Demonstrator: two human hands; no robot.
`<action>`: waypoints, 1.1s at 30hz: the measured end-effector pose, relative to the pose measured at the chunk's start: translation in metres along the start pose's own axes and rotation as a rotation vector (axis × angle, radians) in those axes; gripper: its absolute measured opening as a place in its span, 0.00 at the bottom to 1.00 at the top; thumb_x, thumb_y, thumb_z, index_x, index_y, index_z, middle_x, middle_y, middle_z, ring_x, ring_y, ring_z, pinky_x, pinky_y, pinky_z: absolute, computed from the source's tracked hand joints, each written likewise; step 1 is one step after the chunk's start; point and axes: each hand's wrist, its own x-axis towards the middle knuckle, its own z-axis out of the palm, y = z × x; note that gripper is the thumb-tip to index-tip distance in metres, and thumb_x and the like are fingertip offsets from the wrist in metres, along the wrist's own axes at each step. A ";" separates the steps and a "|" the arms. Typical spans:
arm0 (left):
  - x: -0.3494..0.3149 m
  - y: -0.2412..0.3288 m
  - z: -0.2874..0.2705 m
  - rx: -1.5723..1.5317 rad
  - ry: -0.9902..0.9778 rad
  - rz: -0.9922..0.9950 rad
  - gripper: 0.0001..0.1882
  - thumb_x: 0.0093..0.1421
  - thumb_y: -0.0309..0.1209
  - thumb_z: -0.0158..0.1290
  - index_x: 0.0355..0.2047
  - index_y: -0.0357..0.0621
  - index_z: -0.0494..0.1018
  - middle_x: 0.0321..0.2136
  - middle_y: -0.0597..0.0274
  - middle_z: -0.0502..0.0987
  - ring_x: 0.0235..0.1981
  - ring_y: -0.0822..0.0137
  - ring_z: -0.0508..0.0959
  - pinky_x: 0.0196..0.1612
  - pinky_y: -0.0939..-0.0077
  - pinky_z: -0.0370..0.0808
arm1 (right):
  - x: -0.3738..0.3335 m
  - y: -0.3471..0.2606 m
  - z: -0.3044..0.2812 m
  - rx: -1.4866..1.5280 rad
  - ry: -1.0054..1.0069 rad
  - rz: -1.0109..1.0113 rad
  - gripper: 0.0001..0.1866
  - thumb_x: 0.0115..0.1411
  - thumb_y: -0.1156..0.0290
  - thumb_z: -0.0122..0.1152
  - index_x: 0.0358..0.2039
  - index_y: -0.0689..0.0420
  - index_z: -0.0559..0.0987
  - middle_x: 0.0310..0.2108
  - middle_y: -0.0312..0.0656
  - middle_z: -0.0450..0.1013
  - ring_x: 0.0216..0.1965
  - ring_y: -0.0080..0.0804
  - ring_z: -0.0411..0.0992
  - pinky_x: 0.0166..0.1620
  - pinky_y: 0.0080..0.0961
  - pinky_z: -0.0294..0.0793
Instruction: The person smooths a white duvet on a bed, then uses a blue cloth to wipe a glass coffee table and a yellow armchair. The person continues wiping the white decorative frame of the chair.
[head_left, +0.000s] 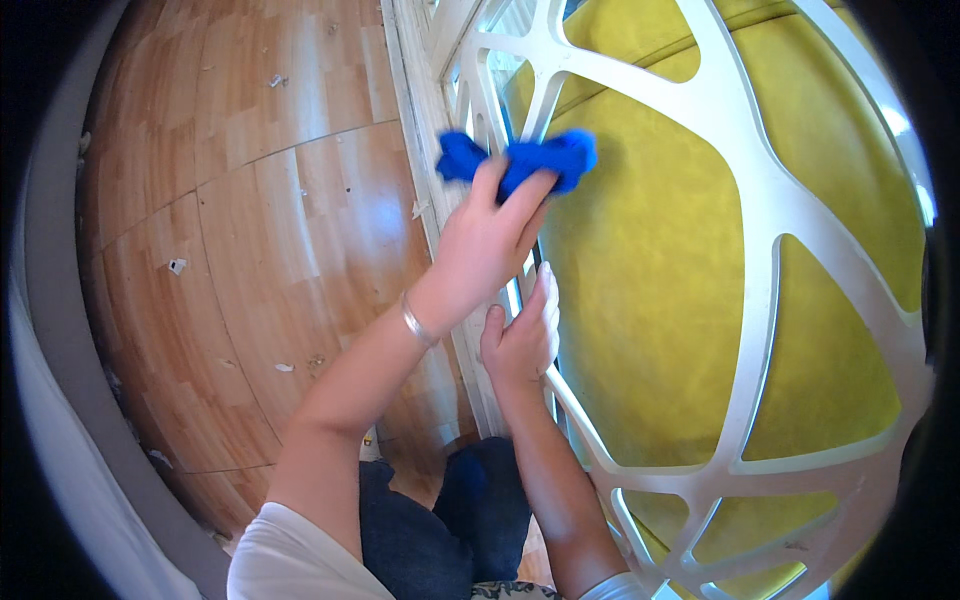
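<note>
My left hand (492, 225), with a silver bracelet on its wrist, is closed on a bunched blue cloth (550, 165). The cloth lies against the white openwork panel (752, 190) near its far left edge, slightly blurred. Lower down and closer to me, my right hand (525, 335) rests along the panel's left edge. Its thumb stands apart and its fingers stretch upward, partly turned from view. Nothing shows in that hand. Through the panel's curved openings a yellow padded surface (640, 290) appears.
To the left spreads a wood-look floor (260, 220) dotted with small scraps (178, 266). A pale strip (420, 150) runs between floor and panel. A grey edge with white material (60, 420) borders the far left. My legs in dark trousers (420, 520) are below.
</note>
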 end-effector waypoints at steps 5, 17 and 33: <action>0.062 -0.016 0.012 0.240 -0.042 0.029 0.24 0.59 0.23 0.56 0.56 0.51 0.72 0.56 0.38 0.66 0.41 0.40 0.80 0.42 0.60 0.82 | 0.001 -0.014 -0.005 -0.016 -0.076 0.042 0.40 0.59 0.66 0.57 0.70 0.62 0.55 0.66 0.61 0.60 0.64 0.61 0.62 0.64 0.49 0.62; -0.036 -0.035 0.013 -0.008 -0.345 -0.264 0.16 0.63 0.34 0.54 0.51 0.56 0.77 0.46 0.47 0.74 0.36 0.45 0.80 0.38 0.55 0.80 | -0.010 0.010 0.008 0.345 0.168 -0.061 0.38 0.61 0.60 0.52 0.68 0.67 0.58 0.65 0.66 0.58 0.67 0.64 0.56 0.68 0.49 0.54; -0.158 0.079 0.000 -0.555 -0.821 -0.438 0.20 0.62 0.30 0.53 0.56 0.44 0.74 0.37 0.42 0.80 0.38 0.45 0.82 0.41 0.59 0.78 | -0.153 0.030 -0.067 0.516 0.294 -0.128 0.44 0.69 0.34 0.38 0.61 0.66 0.65 0.61 0.55 0.64 0.61 0.45 0.65 0.64 0.43 0.64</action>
